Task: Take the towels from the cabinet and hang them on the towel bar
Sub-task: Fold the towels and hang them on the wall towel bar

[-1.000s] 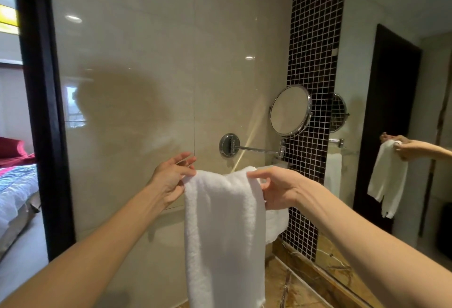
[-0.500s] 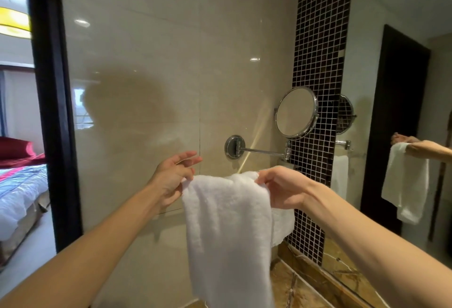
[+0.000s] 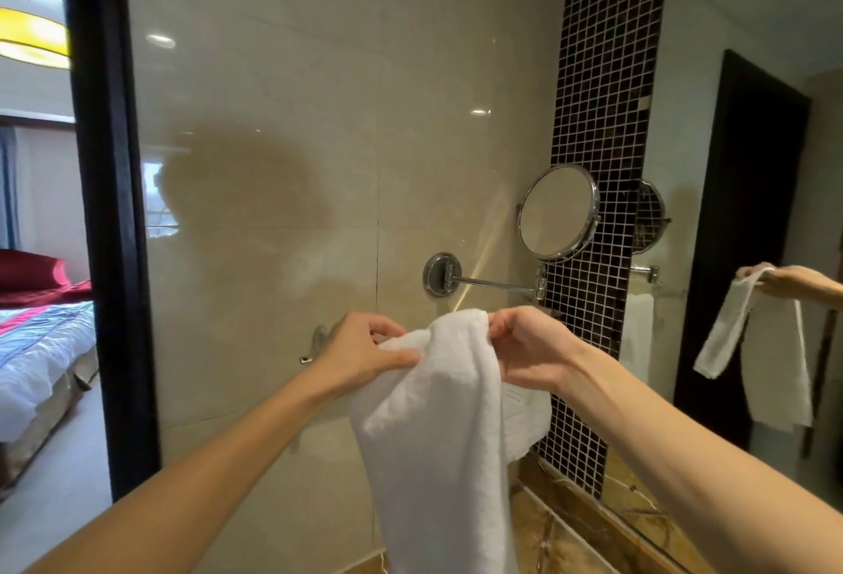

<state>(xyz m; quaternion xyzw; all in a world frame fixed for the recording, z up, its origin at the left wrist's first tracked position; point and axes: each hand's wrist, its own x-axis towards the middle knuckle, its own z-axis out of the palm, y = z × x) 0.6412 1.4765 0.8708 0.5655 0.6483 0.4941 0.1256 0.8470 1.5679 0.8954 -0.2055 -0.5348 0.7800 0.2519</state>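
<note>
A white towel hangs down in front of the beige tiled wall, bunched at its top edge. My left hand grips the top left of it with fingers closed. My right hand pinches the top right corner. The towel bar is mostly hidden behind the hands and towel; only its chrome left mount shows beside my left hand. A second white towel peeks out behind the first, at the right. No cabinet is in view.
A round chrome mirror on a swing arm sticks out from the wall just above the hands. A black mosaic strip and a wall mirror are on the right. A dark door frame and a bed are left.
Both hands have closed in toward each other and gathered the towel's top edge into a bunch. The left hand went from open fingers to a closed grip. The view shifted slightly.
</note>
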